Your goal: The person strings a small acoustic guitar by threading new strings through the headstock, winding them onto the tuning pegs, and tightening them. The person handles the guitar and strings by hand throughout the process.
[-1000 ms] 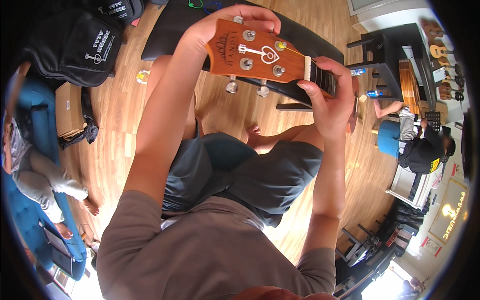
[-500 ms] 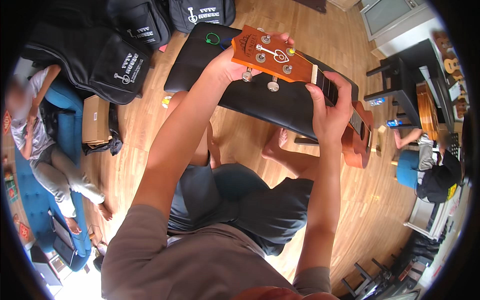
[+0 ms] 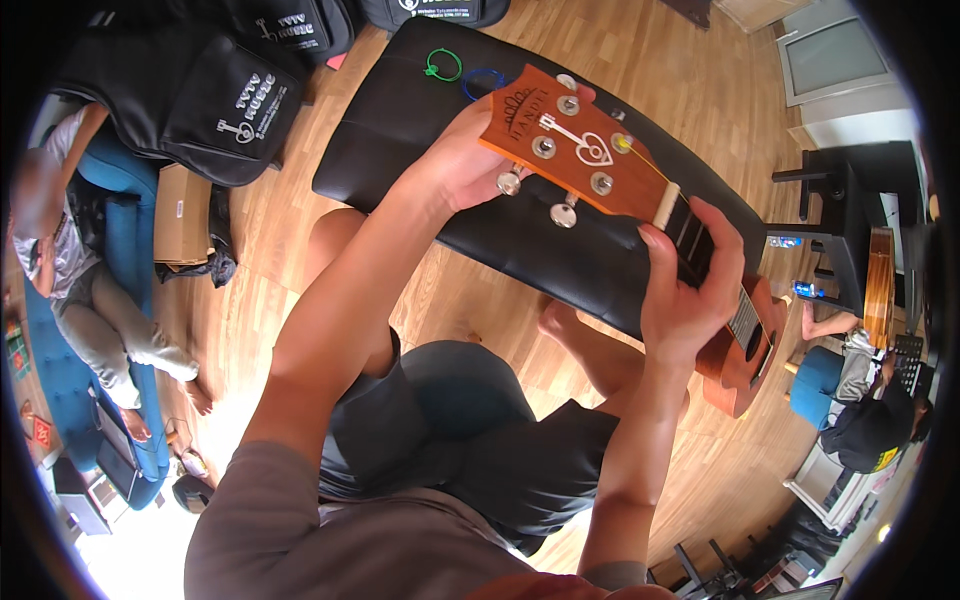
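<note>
A wooden ukulele (image 3: 585, 175) slants across the middle, its headstock carrying metal tuning pegs and a yellow string at one post, its body (image 3: 735, 375) low at the right. My left hand (image 3: 460, 160) grips the headstock from its left end, with the fingers mostly hidden behind it. My right hand (image 3: 685, 305) is wrapped round the neck just below the white nut, thumb toward the middle and fingers curled over the far side. A black padded bench (image 3: 400, 120) lies under the instrument, holding a green loop (image 3: 459, 66) and a blue loop (image 3: 484, 72).
Black instrument bags (image 3: 200, 110) fill the upper left, beside a cardboard box (image 3: 180, 215). One person (image 3: 90, 300) reclines on a blue sofa (image 3: 140, 470) at left; another (image 3: 860, 430) sits at right by a blue stool (image 3: 815, 390) and black furniture (image 3: 840, 180).
The headstock and both hands have shifted right and downward in the picture, and more of the ukulele's body shows. The view now takes in more of the person on the sofa.
</note>
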Available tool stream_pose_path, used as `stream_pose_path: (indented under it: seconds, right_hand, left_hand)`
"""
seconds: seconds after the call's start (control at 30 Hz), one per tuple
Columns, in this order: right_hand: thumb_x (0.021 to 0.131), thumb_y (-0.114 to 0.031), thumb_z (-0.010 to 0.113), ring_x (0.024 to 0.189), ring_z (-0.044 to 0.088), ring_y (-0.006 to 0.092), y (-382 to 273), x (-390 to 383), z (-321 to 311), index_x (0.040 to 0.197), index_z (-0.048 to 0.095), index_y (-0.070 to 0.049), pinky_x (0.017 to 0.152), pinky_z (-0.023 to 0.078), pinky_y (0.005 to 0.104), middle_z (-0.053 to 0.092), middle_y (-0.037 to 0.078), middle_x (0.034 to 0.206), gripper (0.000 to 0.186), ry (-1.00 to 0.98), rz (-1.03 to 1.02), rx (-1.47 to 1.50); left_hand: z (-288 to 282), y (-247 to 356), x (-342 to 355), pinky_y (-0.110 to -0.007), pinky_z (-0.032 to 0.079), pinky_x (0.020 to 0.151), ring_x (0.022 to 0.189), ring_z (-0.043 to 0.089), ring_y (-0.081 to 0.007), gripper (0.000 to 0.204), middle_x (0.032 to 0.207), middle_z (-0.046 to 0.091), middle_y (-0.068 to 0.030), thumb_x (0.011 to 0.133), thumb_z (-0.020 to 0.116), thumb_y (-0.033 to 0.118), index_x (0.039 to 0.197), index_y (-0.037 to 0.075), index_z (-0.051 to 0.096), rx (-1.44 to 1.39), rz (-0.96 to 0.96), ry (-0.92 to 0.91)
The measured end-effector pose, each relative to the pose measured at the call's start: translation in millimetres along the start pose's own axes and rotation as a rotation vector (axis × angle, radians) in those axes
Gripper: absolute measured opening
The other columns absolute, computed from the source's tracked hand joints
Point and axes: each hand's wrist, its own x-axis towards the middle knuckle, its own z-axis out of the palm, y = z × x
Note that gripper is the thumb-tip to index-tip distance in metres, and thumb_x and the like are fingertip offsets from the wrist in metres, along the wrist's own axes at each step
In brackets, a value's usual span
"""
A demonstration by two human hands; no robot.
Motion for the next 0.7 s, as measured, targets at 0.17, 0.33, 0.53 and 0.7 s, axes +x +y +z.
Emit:
stream_pose_path:
  seconds: [0.17,0.33,0.53,0.7]
  right_hand:
    - [0.075,-0.03,0.089,0.092,0.065,0.0289,8.3,-1.6,10.2,0.112,0.064,-0.001,0.081,0.051,0.0365,0.068,0.011,0.104,0.054,-0.038,0.046,0.048]
    - [0.076,-0.037,0.087,0.093,0.064,0.0306,11.2,-4.3,13.0,0.113,0.063,0.002,0.081,0.052,0.0371,0.067,0.015,0.103,0.058,-0.062,0.08,0.049]
    - [0.074,-0.038,0.088,0.092,0.064,0.0317,14.0,-4.2,15.3,0.112,0.063,0.002,0.083,0.051,0.0382,0.067,0.016,0.103,0.06,-0.097,0.058,0.024]
    - [0.072,-0.035,0.089,0.093,0.065,0.0323,10.5,-3.8,12.4,0.112,0.064,0.002,0.084,0.051,0.0385,0.067,0.016,0.104,0.06,-0.157,0.065,-0.014]
  left_hand:
    - [-11.3,2.7,12.3,-0.036,0.057,0.096,0.118,0.065,-0.0203,0.048,0.135,0.062,-0.0094,0.11,0.039,0.038,0.139,0.003,0.054,-0.092,0.11,-0.006]
    - [-17.7,7.7,23.7,-0.032,0.06,0.087,0.096,0.069,-0.0131,0.053,0.102,0.07,-0.0034,0.1,0.059,0.049,0.119,0.0,0.068,-0.194,-0.102,0.1]
    - [-26.0,-6.1,37.6,-0.029,0.061,0.079,0.096,0.07,-0.013,0.044,0.099,0.072,-0.0038,0.099,0.063,0.047,0.105,0.005,0.071,-0.344,-0.148,0.071]
    - [-39.6,-31.4,56.9,-0.041,0.051,0.105,0.12,0.064,-0.026,0.061,0.128,0.065,-0.0132,0.107,0.037,0.051,0.135,0.001,0.058,-0.486,-0.202,-0.386]
